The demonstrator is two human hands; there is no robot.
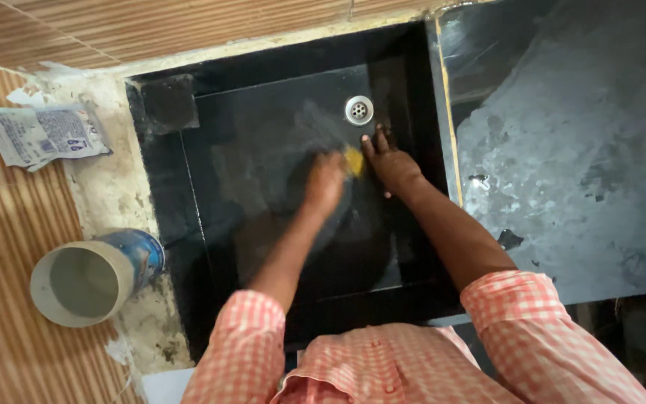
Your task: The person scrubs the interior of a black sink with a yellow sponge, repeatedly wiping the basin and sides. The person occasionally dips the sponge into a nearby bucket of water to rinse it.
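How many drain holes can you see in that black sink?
1. The round metal drain sits near the far edge of the black sink, just beyond the right hand. The arms cover part of the basin, so another could be hidden.

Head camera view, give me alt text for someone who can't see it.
Both hands work in a black stone sink: the left hand presses a yellow scrub pad beside the right hand, near the metal drain. A white cup and crumpled sachet lie left.
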